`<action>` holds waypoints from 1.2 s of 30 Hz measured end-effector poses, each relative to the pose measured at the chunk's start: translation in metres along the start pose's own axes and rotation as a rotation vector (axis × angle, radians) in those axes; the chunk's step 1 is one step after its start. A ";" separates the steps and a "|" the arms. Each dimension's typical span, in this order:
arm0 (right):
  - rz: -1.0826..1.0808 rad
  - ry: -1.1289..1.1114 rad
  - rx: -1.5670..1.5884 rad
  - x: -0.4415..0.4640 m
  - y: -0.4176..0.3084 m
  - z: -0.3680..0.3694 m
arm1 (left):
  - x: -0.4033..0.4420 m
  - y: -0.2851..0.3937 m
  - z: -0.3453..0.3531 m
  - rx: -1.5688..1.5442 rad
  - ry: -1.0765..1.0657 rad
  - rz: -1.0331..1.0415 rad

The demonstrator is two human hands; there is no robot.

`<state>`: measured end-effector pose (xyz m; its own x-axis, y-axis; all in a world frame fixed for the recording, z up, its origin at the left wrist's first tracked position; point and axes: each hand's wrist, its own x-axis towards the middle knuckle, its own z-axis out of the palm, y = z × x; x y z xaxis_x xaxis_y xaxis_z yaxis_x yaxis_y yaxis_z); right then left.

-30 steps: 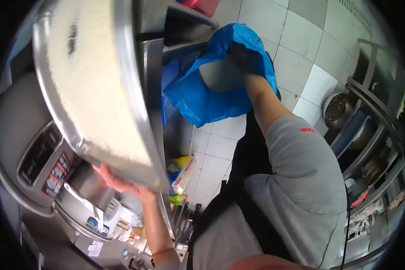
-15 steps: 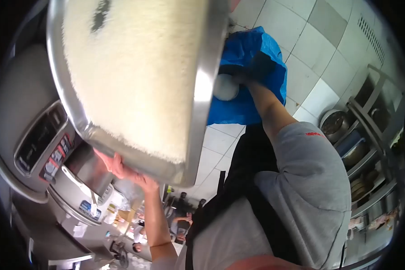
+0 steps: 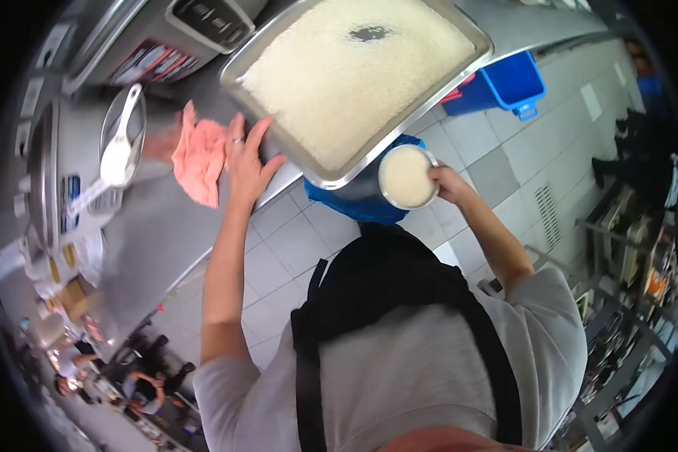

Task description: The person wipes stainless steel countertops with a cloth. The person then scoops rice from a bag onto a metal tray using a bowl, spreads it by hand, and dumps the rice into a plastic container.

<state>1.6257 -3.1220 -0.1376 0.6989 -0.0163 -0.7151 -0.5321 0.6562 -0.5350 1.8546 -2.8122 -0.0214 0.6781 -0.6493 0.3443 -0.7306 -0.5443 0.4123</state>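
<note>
"In the head view, what does the right hand (image 3: 447, 184) have?"

"Its grip is pinching the edge of a round container (image 3: 382, 181) full of pale grain, out past the tabletop (image 3: 166, 241), above a blue bag (image 3: 354, 211) and just beside the tray (image 3: 328, 181)."

"And the left?"

"The left hand (image 3: 247, 164) has its grip spread, next to a pink cloth (image 3: 200, 162); I can't tell if they touch."

"The tray?"

"On the tabletop, with more pale grain (image 3: 361, 83) covering most of it."
</note>
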 end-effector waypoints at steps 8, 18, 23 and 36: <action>-0.311 0.396 -0.153 -0.134 -0.130 -0.004 | -0.002 0.009 -0.005 -0.039 0.078 0.028; -1.096 0.696 -0.987 -0.109 -0.246 0.126 | -0.008 0.004 -0.002 0.022 0.125 0.016; -1.668 0.910 -1.783 -0.079 -0.222 0.159 | -0.017 0.014 -0.009 0.373 0.450 -0.374; -1.073 1.222 -0.870 -0.038 -0.331 0.063 | 0.013 0.016 -0.006 0.148 0.419 -0.272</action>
<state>1.8053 -3.2914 0.0951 0.3796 -0.8465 0.3733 -0.4898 -0.5262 -0.6951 1.8515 -2.8262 -0.0053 0.7968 -0.2227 0.5618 -0.5068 -0.7526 0.4204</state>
